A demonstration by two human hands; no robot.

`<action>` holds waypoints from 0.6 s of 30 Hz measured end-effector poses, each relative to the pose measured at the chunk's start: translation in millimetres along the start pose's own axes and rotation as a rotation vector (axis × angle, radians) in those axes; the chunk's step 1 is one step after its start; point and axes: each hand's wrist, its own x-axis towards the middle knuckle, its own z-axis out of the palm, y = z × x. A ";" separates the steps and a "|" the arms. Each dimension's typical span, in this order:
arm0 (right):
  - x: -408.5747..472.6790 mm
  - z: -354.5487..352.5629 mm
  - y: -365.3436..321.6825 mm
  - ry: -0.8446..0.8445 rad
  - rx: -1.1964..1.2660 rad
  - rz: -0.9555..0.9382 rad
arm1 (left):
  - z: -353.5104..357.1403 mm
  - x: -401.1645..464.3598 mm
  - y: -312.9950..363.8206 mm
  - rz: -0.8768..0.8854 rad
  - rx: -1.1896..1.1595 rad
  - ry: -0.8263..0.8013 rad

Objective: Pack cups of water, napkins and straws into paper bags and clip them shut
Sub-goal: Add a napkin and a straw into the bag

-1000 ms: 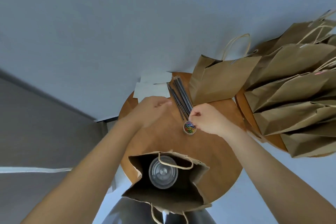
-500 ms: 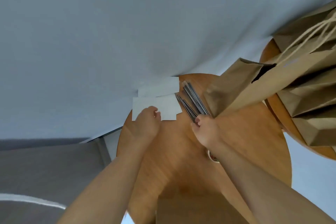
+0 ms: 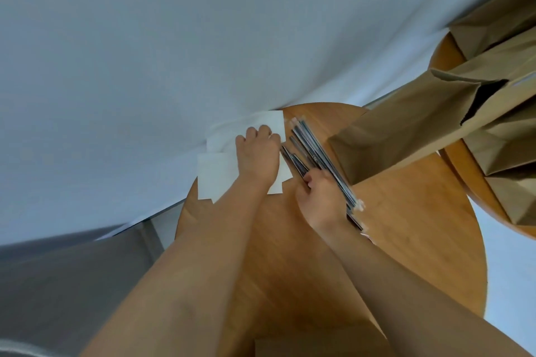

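Note:
White napkins (image 3: pixel 217 175) lie in a loose stack at the far left edge of the round wooden table (image 3: pixel 406 240). My left hand (image 3: pixel 258 153) rests on them, and its curled fingertips pinch the upper napkin, which bunches up. Beside the napkins lies a bundle of dark wrapped straws (image 3: pixel 311 145). My right hand (image 3: pixel 322 197) is at the near end of the bundle, with its fingers curled round a straw. An empty brown paper bag (image 3: pixel 406 136) lies flat to the right of the straws. At the bottom edge a blurred brown bag rim (image 3: pixel 319 342) shows; no cup is visible.
A second wooden table (image 3: pixel 443 52) at the right carries several brown paper bags (image 3: pixel 510 153). A pale wall fills the upper view and a grey floor (image 3: pixel 58 284) the lower left. My right wrist hides the paper-clip pot.
The view tilted up, so the open bag with the cup dropped out of sight. My left hand reached further onto the napkins. My right hand moved from the clip pot to the straws.

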 end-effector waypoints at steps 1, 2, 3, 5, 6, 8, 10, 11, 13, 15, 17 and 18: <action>-1.4 1.1 3.6 0.000 -0.020 0.020 | -2.9 3.3 1.0 -0.010 -0.009 0.010; -2.4 1.9 7.0 -0.003 -0.046 0.036 | -7.6 5.8 1.9 -0.019 -0.028 0.029; -2.9 2.4 9.8 -0.009 -0.065 0.052 | -13.8 6.3 3.2 -0.035 -0.073 0.059; -2.0 2.4 13.9 -0.028 -0.093 0.071 | -27.7 1.7 6.9 -0.057 -0.268 0.165; -1.0 1.9 15.3 -0.044 -0.115 0.069 | -36.0 -3.2 8.9 -0.079 -0.411 0.208; 0.7 0.5 16.1 -0.069 -0.182 0.046 | -50.9 -15.5 12.0 -0.166 -0.732 0.240; 0.9 -1.0 15.5 -0.078 -0.258 0.004 | -61.5 -26.0 12.6 -0.295 -0.967 0.244; 1.2 -1.2 14.7 -0.084 -0.297 -0.022 | -65.2 -30.4 12.1 -0.363 -1.049 0.250; 1.7 -2.9 12.8 -0.099 -0.332 -0.045 | -69.3 -39.3 11.1 -0.483 -1.176 0.256; -0.1 -6.6 10.9 -0.080 -0.252 -0.008 | -69.1 -49.0 11.0 -0.567 -1.247 0.245; -5.7 -13.8 9.9 0.015 -0.136 0.027 | -67.5 -58.6 13.2 -0.608 -1.281 0.224; -9.5 -18.6 9.5 0.077 -0.076 0.027 | -66.4 -62.8 15.1 -0.620 -1.303 0.202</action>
